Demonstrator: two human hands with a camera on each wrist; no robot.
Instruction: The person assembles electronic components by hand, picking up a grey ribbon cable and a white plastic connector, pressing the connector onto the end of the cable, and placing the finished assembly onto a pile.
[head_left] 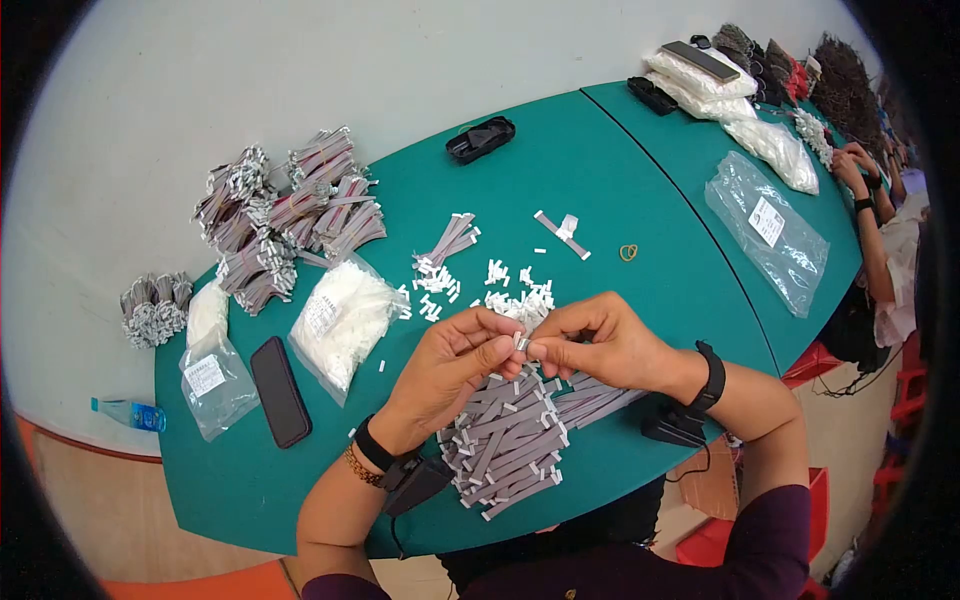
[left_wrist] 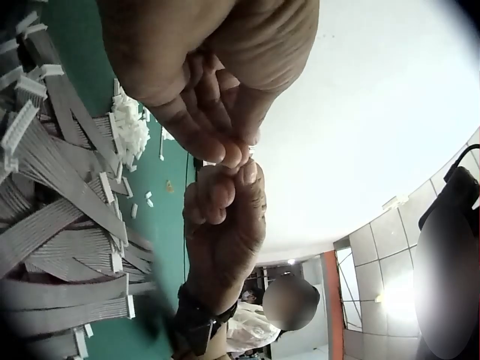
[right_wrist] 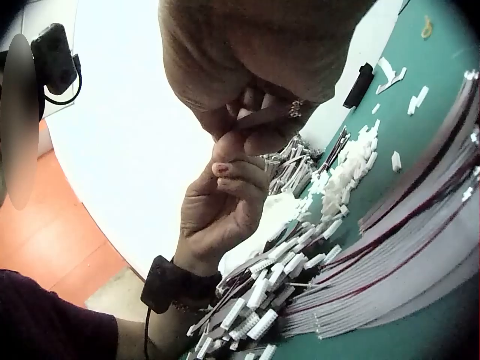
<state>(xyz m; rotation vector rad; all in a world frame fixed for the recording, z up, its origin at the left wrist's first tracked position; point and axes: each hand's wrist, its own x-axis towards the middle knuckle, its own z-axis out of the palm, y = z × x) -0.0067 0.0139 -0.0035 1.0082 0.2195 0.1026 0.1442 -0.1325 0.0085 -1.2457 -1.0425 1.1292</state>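
Observation:
In front of the chest, my left hand and right hand meet fingertip to fingertip. Between them is a small white connector, pinched by the left thumb and forefinger. My right hand pinches a flat grey ribbon cable, whose crimped end sticks out of the fingers in the right wrist view. Fingers hide most of the join. Under the hands lies a heap of grey ribbon cables with white connectors on their ends. Just beyond the fingertips is a pile of loose white connectors.
Bundled cables are stacked at the back left. A bag of white parts, a smaller bag and a phone lie on the left. A black tray stands at the back. Another person's arm is at the right.

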